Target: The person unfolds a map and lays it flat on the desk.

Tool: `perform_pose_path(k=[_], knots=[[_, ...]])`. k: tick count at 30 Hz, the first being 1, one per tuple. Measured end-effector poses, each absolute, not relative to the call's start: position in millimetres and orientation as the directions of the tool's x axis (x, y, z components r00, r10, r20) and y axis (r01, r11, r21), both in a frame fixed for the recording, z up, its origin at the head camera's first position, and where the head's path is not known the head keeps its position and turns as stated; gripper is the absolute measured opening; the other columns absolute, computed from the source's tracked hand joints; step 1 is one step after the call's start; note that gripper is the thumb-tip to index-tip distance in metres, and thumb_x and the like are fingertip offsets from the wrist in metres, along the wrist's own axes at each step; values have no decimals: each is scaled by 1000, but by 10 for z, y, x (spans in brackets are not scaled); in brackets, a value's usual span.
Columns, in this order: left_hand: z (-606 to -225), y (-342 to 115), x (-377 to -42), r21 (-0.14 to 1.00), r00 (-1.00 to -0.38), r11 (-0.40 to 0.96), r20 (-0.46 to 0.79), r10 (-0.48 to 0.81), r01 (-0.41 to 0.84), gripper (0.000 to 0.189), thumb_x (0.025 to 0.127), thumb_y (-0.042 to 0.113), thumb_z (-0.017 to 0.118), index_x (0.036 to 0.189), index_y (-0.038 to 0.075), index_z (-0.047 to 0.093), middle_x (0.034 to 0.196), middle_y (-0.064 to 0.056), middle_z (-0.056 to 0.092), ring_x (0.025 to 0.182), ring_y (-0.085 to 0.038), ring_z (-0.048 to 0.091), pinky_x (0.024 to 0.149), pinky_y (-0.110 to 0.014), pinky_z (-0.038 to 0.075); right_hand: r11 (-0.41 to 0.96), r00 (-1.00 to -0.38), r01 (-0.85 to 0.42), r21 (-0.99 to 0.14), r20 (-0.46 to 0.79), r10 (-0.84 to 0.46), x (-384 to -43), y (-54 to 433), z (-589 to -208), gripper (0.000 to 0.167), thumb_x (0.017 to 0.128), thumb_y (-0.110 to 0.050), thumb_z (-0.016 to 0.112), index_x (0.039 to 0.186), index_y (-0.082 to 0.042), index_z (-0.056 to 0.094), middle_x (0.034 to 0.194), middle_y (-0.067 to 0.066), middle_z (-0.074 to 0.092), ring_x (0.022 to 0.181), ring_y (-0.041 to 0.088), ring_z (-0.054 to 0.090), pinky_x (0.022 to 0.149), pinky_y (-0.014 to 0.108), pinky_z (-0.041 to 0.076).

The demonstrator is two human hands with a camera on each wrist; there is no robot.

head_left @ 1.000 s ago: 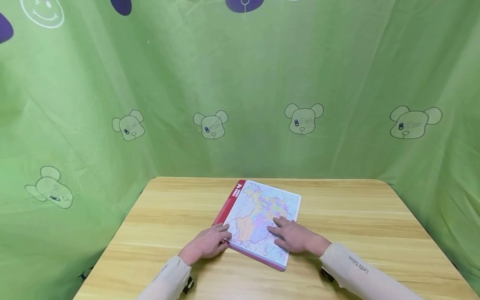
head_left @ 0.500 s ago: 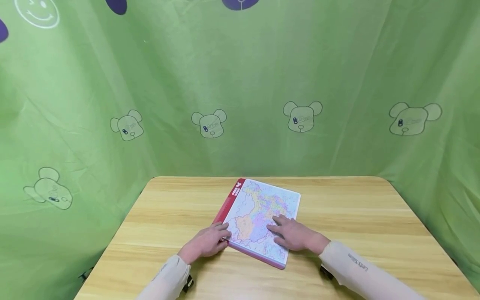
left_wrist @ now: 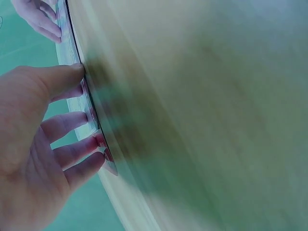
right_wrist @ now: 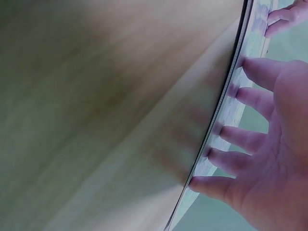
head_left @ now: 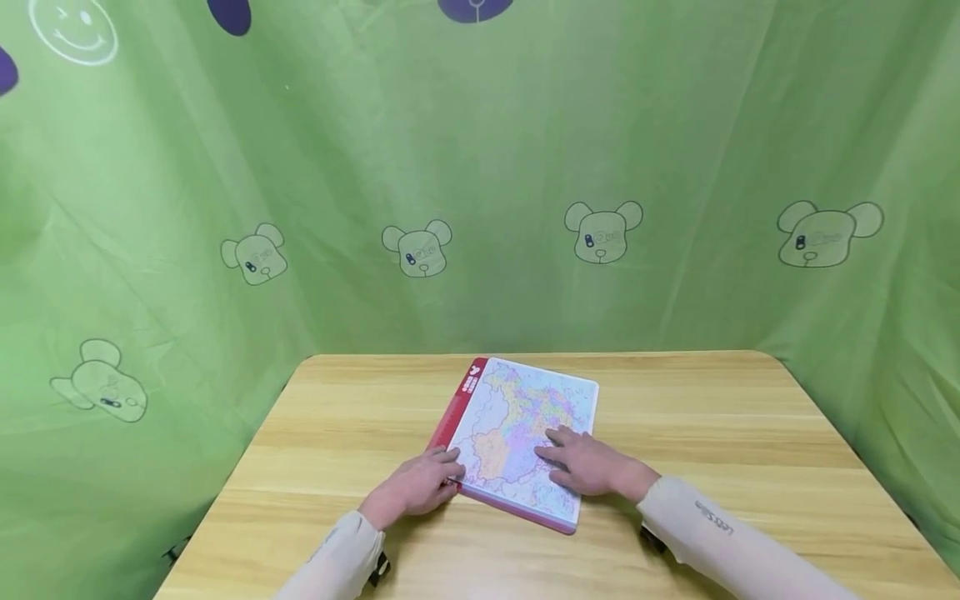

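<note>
A thin flat board printed with a coloured map [head_left: 502, 417] lies aslant on the wooden table, a red strip [head_left: 453, 412] along its left side. My left hand [head_left: 423, 483] rests at its near left corner, fingertips on the top face. In the left wrist view the thumb [left_wrist: 67, 77] of that hand is at the board's near edge, and the fingers are spread. My right hand [head_left: 588, 462] lies over the right side of the map. The right wrist view shows its separated fingertips [right_wrist: 226, 130] touching the printed face near the board's edge.
The wooden table [head_left: 712, 417] extends on both sides of the board, with rounded far corners. A green curtain [head_left: 480, 150] with bear-head prints hangs around its back and sides. Dark bands show under both sleeves [head_left: 701, 525].
The board appears turned slightly, its near right corner a little farther right. Both hands stay on it almost in place. The head view has tilted slightly.
</note>
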State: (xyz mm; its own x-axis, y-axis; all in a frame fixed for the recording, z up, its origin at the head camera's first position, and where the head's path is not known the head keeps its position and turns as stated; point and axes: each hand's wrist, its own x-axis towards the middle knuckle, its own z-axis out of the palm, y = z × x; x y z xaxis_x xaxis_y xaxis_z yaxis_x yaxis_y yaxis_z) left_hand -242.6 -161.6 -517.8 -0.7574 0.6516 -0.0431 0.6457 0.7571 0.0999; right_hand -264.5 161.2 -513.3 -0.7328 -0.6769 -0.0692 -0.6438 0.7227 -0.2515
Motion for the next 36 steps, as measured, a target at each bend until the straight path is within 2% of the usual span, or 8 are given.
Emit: perform_pose_path(k=[23,36], knots=[[-5156,-1522,-2295,58,-700,699,-14,714,713,31,93,23,59,123,19,64,138,-15,48,128,-32,43,105,-43,37,750,-761,-613,-246,-70,-645,-2713,1602,-5144,45,98,-28,50,139,-8,48,145,27,32,134,46,26,102,68,24],[-5150,-1480,-2263,33,-705,707,-47,708,707,35,93,25,59,128,23,60,142,-10,45,132,-29,40,106,-43,35,764,-772,-599,-240,-81,-630,-2811,1582,-5180,46,98,-29,50,140,-9,47,146,26,31,134,45,26,103,66,24]])
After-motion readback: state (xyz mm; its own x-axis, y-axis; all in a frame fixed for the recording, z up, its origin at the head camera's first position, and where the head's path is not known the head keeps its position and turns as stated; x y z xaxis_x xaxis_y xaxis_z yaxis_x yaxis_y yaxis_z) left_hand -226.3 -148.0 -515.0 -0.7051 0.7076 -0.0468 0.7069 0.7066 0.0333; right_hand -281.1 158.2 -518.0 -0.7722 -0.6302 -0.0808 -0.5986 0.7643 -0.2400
